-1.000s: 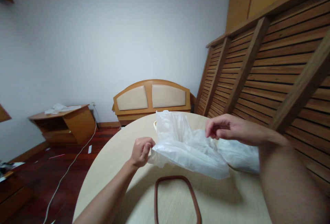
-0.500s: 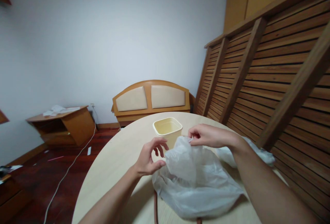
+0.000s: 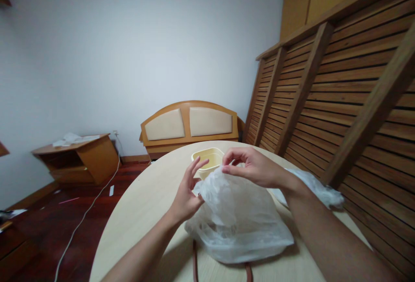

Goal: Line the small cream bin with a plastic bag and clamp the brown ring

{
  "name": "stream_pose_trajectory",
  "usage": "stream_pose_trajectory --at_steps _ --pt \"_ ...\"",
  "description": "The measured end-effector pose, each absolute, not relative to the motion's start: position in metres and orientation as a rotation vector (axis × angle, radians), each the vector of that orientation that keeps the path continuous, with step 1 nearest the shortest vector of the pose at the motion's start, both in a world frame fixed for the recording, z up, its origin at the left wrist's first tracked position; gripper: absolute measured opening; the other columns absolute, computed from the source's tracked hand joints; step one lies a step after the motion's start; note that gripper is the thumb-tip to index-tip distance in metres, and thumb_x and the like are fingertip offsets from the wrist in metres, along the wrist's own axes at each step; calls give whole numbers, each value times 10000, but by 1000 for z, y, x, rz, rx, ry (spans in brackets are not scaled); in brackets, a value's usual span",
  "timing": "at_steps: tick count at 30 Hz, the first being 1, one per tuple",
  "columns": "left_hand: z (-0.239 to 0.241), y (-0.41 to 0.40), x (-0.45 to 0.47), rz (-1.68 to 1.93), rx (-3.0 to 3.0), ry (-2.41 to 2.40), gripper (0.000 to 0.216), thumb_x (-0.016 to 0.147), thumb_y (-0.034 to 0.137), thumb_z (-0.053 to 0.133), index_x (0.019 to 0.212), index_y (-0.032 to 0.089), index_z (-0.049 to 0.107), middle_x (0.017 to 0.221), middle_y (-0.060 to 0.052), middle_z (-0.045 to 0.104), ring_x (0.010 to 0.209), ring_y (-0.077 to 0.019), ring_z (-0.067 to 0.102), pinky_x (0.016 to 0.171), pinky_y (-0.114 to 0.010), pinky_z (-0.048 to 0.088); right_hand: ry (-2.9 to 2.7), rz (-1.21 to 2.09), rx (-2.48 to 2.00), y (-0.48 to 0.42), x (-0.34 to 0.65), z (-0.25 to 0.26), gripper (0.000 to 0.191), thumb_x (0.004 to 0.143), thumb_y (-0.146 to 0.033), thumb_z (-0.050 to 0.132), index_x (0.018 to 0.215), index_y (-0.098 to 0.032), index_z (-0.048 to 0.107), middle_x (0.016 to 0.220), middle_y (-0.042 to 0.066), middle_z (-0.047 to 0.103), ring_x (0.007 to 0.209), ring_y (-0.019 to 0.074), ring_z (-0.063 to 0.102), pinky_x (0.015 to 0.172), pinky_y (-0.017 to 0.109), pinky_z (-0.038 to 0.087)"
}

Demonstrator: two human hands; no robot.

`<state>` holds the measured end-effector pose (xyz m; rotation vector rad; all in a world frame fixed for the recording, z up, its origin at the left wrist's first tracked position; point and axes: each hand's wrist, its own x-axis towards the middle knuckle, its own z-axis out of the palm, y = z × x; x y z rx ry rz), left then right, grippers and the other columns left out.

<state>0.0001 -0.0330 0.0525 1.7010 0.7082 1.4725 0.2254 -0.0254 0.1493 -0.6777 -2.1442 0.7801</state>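
My right hand point(image 3: 251, 166) pinches the top edge of a whitish translucent plastic bag point(image 3: 246, 221) and holds it raised. At the bag's left side my left hand point(image 3: 188, 193) has its edge between the thumb and the lower fingers, while the upper fingers stretch out. The bag's lower part rests bunched on the round table point(image 3: 139, 204). Just behind it stands a pale yellow plastic bin point(image 3: 207, 152) with an open top, partly covered by the bag and my hands. Whether the bag contains anything cannot be made out.
Another crumpled plastic bag point(image 3: 319, 189) lies at the table's right edge. Two brown straps point(image 3: 195, 260) show under the nearer bag. A slatted wooden panel point(image 3: 324, 100) leans along the right. A headboard point(image 3: 189, 122) and a low cabinet point(image 3: 78, 156) stand beyond the table.
My right hand has moved left with the bag's top edge, now before the bin. My left hand has gone from open beside the bag to taking its edge.
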Motion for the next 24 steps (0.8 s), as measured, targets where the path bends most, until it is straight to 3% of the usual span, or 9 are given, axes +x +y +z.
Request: stream_pose_trajectory --at_steps 3,7,9,11,13,15,17,20,24 --pt "53 -37 5 1371 1651 654 969 593 197 897 1458 282 467 1403 -167 584 906 -251 700 741 -311 552 -2243 878 -546 -29 215 145 261 887 -457 672 908 -197 686 948 38 720 895 184 666 856 319 530" --pt "61 -34 3 1493 1642 786 432 604 260 884 1006 183 745 1030 -104 755 957 -297 692 808 -336 547 -2234 847 -477 -30 204 139 266 894 -423 673 1049 -208 655 1100 66 703 1048 210 656 963 376 512" --pt "67 -28 -3 1669 1535 823 322 625 334 873 866 173 733 936 -83 758 909 -284 696 788 -328 548 -2172 731 -553 -28 201 134 524 835 -442 739 1283 -240 556 1316 102 611 1233 247 573 1052 426 459" --pt "72 -23 -9 1809 1370 772 365 655 421 852 878 172 705 911 -75 750 892 -270 699 780 -323 550 -2155 671 -652 -26 197 128 929 741 -479 815 1501 -265 325 1520 147 425 1387 288 438 1129 475 379" --pt "76 -20 -15 1855 1222 705 423 673 475 831 928 173 681 890 -65 740 904 -263 701 788 -323 553 -2194 691 -731 -22 192 119 1250 655 -494 868 1588 -252 72 1594 191 299 1440 322 368 1162 502 324" --pt "79 -18 -21 1830 1122 681 441 655 468 839 933 174 664 826 -44 726 893 -257 703 788 -320 555 -2268 720 -791 -19 187 110 1356 633 -432 884 1597 -236 -50 1581 207 331 1418 346 404 1147 502 341" --pt "81 -16 -28 1812 1067 679 417 637 430 846 905 173 655 766 -22 708 853 -240 701 782 -311 555 -2371 682 -803 -16 185 106 1237 664 -290 843 1604 -273 39 1539 159 432 1362 348 478 1103 478 397" --pt "84 -6 -42 1906 1036 653 348 665 376 821 888 167 653 760 -7 701 815 -198 688 792 -281 544 -2457 501 -793 -15 191 112 971 693 -104 692 1550 -339 300 1499 63 512 1303 323 543 1064 433 439" --pt "86 9 -61 2057 993 593 313 681 303 813 913 155 664 863 -20 722 837 -162 678 792 -235 536 -2294 223 -935 -15 209 130 822 723 -47 562 1492 -303 426 1464 56 548 1293 282 551 1088 412 421"
